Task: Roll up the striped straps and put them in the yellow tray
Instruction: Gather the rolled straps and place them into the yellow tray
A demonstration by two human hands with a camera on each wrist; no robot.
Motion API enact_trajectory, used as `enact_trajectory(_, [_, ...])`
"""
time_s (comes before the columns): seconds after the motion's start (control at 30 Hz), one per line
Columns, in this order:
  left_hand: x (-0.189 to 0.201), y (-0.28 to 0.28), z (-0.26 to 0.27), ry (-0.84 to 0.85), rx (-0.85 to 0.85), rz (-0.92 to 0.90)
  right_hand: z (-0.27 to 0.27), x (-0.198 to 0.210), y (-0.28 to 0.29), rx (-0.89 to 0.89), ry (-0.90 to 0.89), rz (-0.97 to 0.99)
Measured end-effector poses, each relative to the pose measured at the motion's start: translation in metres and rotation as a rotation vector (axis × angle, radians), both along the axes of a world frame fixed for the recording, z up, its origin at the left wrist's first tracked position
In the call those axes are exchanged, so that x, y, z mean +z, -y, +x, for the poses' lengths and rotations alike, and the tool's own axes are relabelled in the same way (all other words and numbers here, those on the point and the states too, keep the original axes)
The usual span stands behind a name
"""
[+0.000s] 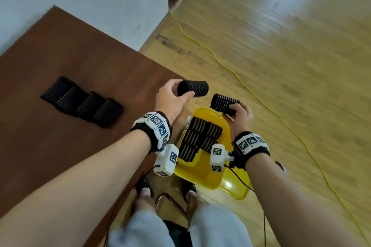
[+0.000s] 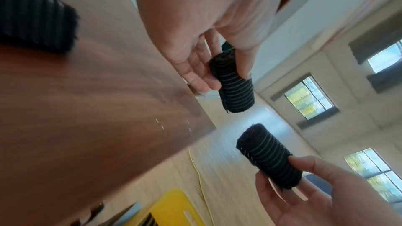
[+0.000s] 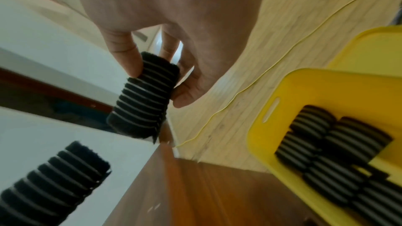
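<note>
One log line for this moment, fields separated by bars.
left hand: holds left roll | right hand: holds right roll | bin: rolls inside | table: row of rolls
</note>
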State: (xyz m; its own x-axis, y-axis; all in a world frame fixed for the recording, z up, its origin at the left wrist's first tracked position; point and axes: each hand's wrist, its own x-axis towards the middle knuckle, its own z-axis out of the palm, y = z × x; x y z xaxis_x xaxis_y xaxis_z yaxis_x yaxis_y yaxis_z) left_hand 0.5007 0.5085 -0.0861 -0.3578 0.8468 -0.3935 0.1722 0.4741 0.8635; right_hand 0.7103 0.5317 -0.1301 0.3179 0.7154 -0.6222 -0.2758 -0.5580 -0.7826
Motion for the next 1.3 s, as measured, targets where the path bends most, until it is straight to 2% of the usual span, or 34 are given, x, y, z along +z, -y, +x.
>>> enact_trajectory(0.13, [-0.036, 0.010, 0.049, -0.092, -0.169, -0.123, 0.040, -0.042, 0.021, 0.004, 0.143, -0.111])
enact_trajectory(0.27, [-0.070, 0.023, 0.076, -0.172, -0.279, -0.239, 0.055, -0.084, 0.042, 0.057, 0.219, -0.204])
enact_trajectory(0.67, [-0.187, 0.025, 0.137, -0.373, -0.354, -0.402, 0.052, -0.176, 0.054, 0.257, 0.439, -0.278])
enact_trajectory(0.83, [-0.240, 0.016, 0.139, -0.402, -0.330, -0.454, 0.049, -0.217, 0.047, 0.245, 0.391, -0.393])
enact_trajectory(0.93, [-0.270, 0.011, 0.140, -0.343, -0.262, -0.473, 0.048, -0.240, 0.039, 0.181, 0.353, -0.449])
enact_trajectory(1.07, [-0.311, 0.013, 0.132, -0.188, -0.067, -0.499, 0.048, -0.267, 0.030, 0.121, 0.261, -0.523])
enact_trajectory(1.2, [-0.356, 0.024, 0.120, -0.158, -0.037, -0.577, 0.046, -0.284, 0.029, 0.124, 0.193, -0.581])
enact_trajectory(1.3, [-0.376, 0.028, 0.118, -0.126, -0.034, -0.614, 0.047, -0.289, 0.029, 0.118, 0.229, -0.598])
